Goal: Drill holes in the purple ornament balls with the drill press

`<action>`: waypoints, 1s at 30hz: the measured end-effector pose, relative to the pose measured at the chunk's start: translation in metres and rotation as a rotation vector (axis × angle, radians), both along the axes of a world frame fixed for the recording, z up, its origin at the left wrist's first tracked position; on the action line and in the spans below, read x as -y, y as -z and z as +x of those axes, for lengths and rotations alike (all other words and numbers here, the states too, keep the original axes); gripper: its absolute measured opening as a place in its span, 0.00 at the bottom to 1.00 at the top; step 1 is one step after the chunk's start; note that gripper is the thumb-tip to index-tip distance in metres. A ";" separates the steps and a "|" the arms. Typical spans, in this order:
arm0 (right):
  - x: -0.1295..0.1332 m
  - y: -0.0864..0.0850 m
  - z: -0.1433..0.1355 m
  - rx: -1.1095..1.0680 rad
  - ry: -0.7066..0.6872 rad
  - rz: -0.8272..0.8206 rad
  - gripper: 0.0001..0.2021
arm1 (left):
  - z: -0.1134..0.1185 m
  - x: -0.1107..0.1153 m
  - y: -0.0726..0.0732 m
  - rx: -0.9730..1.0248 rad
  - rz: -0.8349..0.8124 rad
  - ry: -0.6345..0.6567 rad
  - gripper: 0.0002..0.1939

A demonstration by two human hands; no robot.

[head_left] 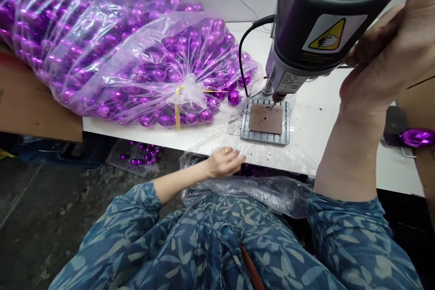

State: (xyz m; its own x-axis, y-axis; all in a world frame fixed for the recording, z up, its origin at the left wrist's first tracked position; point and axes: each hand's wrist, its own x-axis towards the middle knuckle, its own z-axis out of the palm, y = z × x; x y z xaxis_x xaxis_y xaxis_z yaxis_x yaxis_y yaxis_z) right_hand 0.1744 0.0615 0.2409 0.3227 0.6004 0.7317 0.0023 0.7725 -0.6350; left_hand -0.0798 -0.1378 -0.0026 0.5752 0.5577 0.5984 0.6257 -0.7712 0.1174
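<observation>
My left hand (225, 161) is near the table's front edge, over an open plastic bag; its fingers are curled and blurred, so what they hold, if anything, does not show. At the upper right, my right hand (384, 41) is raised beside the drill press (306, 31), its fingers mostly hidden behind the machine's head. Below the drill's chuck a brown block (266, 124) with a small hole and dark shavings lies on the metal base plate (286, 138). A purple shiny ball (234, 97) sits just left of the base.
A large tied plastic bag (112, 63) of purple balls fills the left of the white table (306, 145). Another purple ball (417, 137) is at the far right. Open clear plastic (272, 195) hangs along the front edge. A black cable (242, 54) loops beside the drill.
</observation>
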 end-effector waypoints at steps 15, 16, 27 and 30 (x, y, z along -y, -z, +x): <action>0.009 -0.004 -0.006 -0.036 -0.041 0.047 0.39 | -0.013 -0.201 -0.042 0.175 -0.607 -0.544 0.24; 0.008 -0.005 -0.006 -0.048 -0.042 0.058 0.39 | -0.016 -0.199 -0.038 0.272 -0.596 -0.484 0.23; 0.002 0.000 -0.003 -0.059 -0.035 0.060 0.41 | -0.040 -0.143 -0.052 0.980 -0.714 -0.240 0.27; 0.000 0.000 -0.003 -0.045 -0.006 0.050 0.41 | -0.025 -0.128 -0.055 1.038 -0.875 -0.125 0.26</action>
State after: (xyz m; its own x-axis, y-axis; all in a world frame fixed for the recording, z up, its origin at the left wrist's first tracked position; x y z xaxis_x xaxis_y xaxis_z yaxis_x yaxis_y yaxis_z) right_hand 0.1719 0.0610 0.2404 0.3528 0.5654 0.7456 -0.0304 0.8033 -0.5948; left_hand -0.1050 -0.0103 0.0524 -0.0004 0.9890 0.1478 0.0105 -0.1478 0.9890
